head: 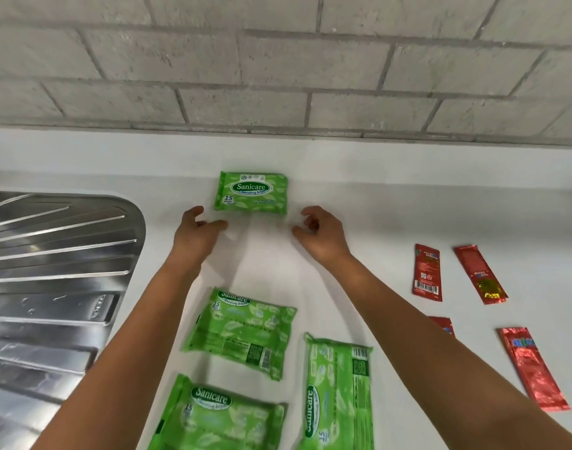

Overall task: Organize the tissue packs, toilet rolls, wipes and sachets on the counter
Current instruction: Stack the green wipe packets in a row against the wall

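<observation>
A green wipes pack (251, 191) lies flat near the back of the white counter (408, 203). My left hand (196, 233) hovers just below its left corner and my right hand (320, 233) just below its right corner; both have loosely curled fingers and hold nothing. Three more green wipes packs lie nearer me: one in the middle (242, 332), one at the front left (219, 414), one turned lengthwise at the front right (339, 391). Several red sachets lie on the right, among them two side by side (427, 272) (480, 274) and one nearer (533, 368).
A steel sink drainboard (50, 271) with ridges fills the left side. A grey block wall (278, 60) rises directly behind the counter. A further red sachet (443, 324) is partly hidden by my right forearm.
</observation>
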The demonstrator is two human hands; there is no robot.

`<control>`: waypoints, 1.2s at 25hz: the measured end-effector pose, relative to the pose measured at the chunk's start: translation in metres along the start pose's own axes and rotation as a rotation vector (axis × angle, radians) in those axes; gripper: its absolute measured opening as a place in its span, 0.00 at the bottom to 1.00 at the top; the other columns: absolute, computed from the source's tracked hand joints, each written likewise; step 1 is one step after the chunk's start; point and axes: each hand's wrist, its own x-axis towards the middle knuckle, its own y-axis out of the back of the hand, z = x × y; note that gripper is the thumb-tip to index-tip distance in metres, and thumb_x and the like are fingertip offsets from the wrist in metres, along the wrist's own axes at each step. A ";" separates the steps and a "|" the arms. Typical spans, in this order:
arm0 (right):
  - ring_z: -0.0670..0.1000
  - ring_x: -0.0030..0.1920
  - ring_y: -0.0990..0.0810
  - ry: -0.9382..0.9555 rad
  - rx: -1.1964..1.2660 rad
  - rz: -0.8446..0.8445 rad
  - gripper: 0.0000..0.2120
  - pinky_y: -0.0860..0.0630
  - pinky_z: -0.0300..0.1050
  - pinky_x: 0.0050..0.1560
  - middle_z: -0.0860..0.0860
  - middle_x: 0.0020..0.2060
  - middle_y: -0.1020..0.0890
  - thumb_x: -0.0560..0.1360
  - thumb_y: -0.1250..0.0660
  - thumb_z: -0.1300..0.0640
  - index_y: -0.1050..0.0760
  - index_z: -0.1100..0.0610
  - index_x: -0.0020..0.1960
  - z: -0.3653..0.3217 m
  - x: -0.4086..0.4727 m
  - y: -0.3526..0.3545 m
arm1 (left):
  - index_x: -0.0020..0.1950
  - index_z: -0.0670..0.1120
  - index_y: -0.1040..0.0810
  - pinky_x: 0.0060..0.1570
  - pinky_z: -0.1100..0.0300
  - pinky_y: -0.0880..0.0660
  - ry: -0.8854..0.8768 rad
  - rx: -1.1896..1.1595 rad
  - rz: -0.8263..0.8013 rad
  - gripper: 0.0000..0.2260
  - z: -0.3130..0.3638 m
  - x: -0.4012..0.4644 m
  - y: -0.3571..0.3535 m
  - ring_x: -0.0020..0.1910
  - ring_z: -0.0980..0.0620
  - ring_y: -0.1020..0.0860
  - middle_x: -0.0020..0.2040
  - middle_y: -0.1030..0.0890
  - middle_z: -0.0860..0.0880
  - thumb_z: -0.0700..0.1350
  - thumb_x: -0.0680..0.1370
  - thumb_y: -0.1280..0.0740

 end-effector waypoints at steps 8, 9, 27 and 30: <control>0.50 0.54 0.25 -0.010 -0.216 -0.493 0.21 0.30 0.39 0.54 0.55 0.54 0.25 0.71 0.28 0.52 0.26 0.56 0.61 -0.042 -0.092 0.015 | 0.67 0.48 0.30 0.51 0.59 0.32 -0.006 0.251 -0.164 0.22 -0.026 -0.070 0.028 0.51 0.47 0.25 0.64 0.27 0.40 0.46 0.74 0.30; 0.51 0.58 0.26 0.011 -0.264 -0.534 0.23 0.30 0.41 0.57 0.55 0.57 0.26 0.70 0.28 0.50 0.27 0.56 0.62 -0.046 -0.103 0.014 | 0.67 0.47 0.31 0.54 0.58 0.31 -0.016 0.293 -0.159 0.23 -0.030 -0.075 0.031 0.54 0.46 0.25 0.64 0.27 0.39 0.47 0.74 0.30; 0.56 0.63 0.37 0.158 -0.682 -0.494 0.41 0.29 0.49 0.57 0.55 0.61 0.32 0.63 0.24 0.51 0.39 0.59 0.69 -0.056 -0.163 -0.012 | 0.47 0.41 0.22 0.45 0.57 0.26 0.027 0.547 -0.226 0.11 -0.051 -0.102 0.026 0.45 0.44 0.21 0.45 0.20 0.43 0.49 0.73 0.29; 0.55 0.62 0.37 0.190 -0.631 -0.452 0.40 0.28 0.48 0.56 0.54 0.60 0.32 0.61 0.24 0.54 0.38 0.58 0.68 -0.058 -0.161 -0.005 | 0.44 0.43 0.24 0.31 0.61 0.30 0.077 0.368 -0.253 0.09 -0.045 -0.105 0.031 0.35 0.50 0.23 0.38 0.21 0.47 0.48 0.73 0.28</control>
